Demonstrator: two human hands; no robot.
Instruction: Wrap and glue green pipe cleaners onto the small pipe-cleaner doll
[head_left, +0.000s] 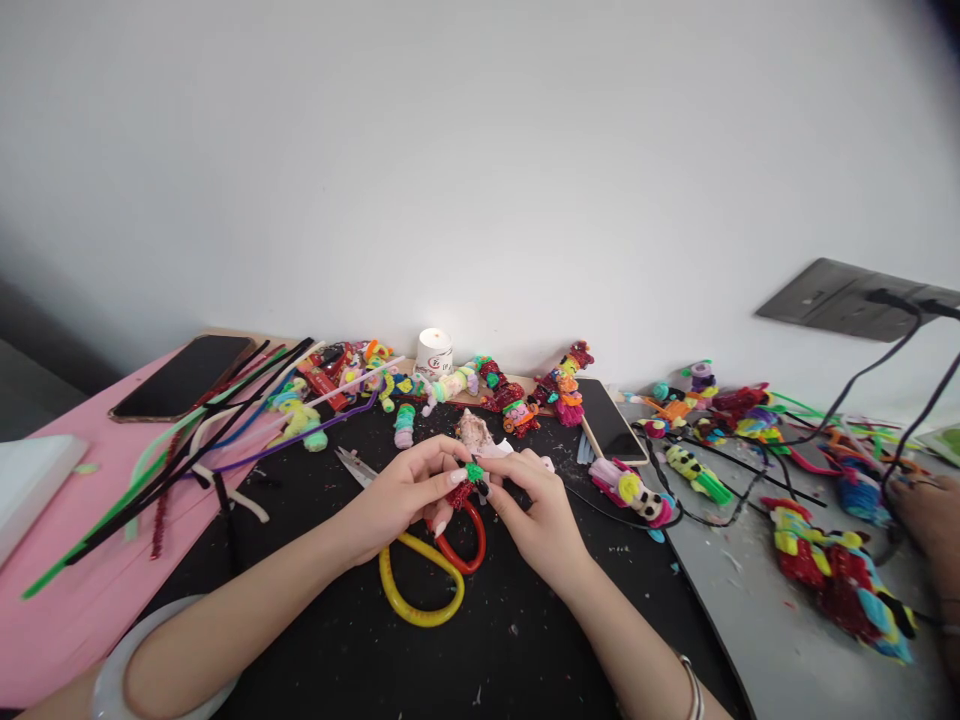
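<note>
My left hand (pixel 409 490) and my right hand (pixel 536 510) meet over the black mat (pixel 315 600), both pinching one small pipe-cleaner figure (pixel 469 482) with a green top and a red glittery body. Their fingers are curled round it. Right under the hands lie scissors (pixel 427 575) with a yellow and a red handle loop, blades pointing up-left.
Loose pipe cleaners (pixel 187 450) fan over a pink sheet (pixel 67 590) at the left, near a phone (pixel 184 375). Finished figures (pixel 517 395) line the wall beside a white roll (pixel 433 352) and a second phone (pixel 609 420). More figures, cables and another person's hand (pixel 930 515) are at the right.
</note>
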